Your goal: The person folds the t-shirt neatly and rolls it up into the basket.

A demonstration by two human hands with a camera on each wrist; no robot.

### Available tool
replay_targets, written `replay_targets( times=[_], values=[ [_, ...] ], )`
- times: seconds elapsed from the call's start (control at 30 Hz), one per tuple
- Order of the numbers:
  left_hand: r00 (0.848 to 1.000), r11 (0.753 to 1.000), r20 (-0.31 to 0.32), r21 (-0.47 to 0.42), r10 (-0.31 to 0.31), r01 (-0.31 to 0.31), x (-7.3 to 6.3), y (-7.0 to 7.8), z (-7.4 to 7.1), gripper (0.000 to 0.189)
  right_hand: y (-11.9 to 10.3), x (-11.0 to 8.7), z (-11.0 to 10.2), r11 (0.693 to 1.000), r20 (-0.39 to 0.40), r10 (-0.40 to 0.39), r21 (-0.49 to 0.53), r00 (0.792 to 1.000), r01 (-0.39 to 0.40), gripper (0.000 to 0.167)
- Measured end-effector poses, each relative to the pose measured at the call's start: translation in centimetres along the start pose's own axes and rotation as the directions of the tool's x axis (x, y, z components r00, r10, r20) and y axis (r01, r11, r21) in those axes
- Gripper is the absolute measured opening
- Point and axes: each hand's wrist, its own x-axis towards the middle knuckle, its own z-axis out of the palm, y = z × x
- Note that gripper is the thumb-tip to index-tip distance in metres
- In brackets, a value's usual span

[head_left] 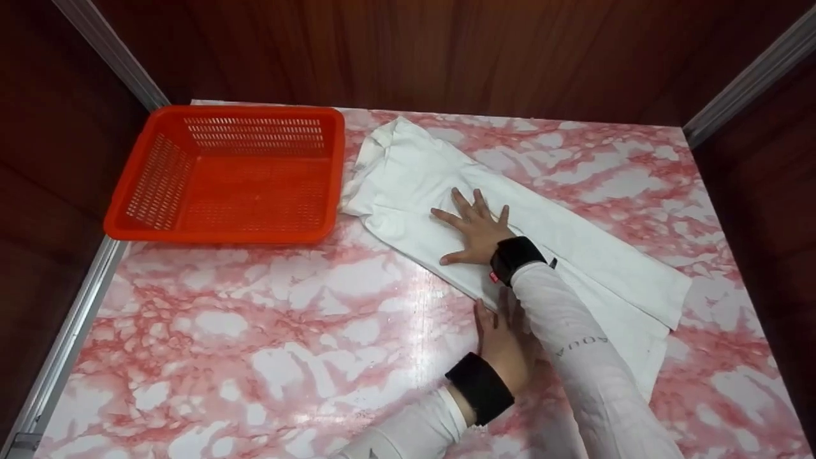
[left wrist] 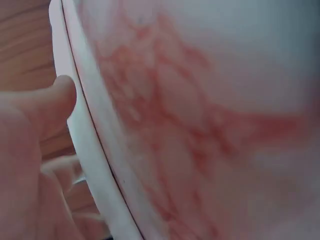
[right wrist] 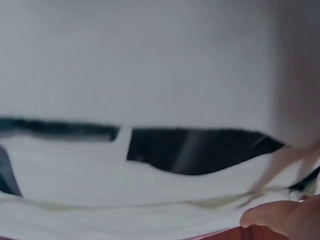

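A pair of white trousers (head_left: 408, 172) lies slantwise on the marbled table, its gathered waist end beside the orange basket. Its two legs run to the lower right, one partly over the other. My right hand (head_left: 475, 233) rests on the cloth with its fingers spread. In the right wrist view, the thumb (right wrist: 275, 220) shows at the lower right against white cloth. Nearer the front, my left hand (head_left: 507, 344) is at the trousers' lower edge, its fingers partly hidden behind the right sleeve. The left wrist view has the thumb (left wrist: 62, 95) and fingers extended, apart from each other.
An orange plastic basket (head_left: 223, 237) with slotted sides stands at the back left of the pink-and-white marbled table (head_left: 255, 331). Dark wood-grain panels (head_left: 433, 57) with metal edge strips enclose the table at the back and both sides.
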Motion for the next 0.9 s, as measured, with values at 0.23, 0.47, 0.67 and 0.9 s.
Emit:
replay_targets(
  times=[0.23, 0.47, 0.67, 0.9],
  values=[
    [0.999, 0.999, 0.015, 0.034, -0.034, 0.033, 0.5, -0.6, -0.1, 0.067, 0.3, 0.0, 0.7, 0.999, 0.043, 0.045, -0.023, 0.998, -0.044, 0.094],
    [0.998, 0.995, 0.065, 0.099, 0.004, -0.011, 0.6, -1.1, 0.0, 0.066, 0.4, 0.3, 1.0, 0.999, 0.035, 0.043, -0.016, 0.998, -0.042, 0.094],
    [0.996, 0.996, 0.094, 0.092, -0.002, -0.007, 0.7, -1.6, 0.0, 0.068, 0.8, 1.1, 2.1, 0.999, 0.016, 0.037, -0.016, 0.999, -0.036, 0.095],
    [0.999, 0.998, 0.035, 0.064, 0.024, -0.026, 0.4, -2.5, 0.2, 0.075, 0.5, 1.5, 2.1, 0.997, 0.024, 0.074, -0.012, 0.997, -0.074, 0.096]
  ],
)
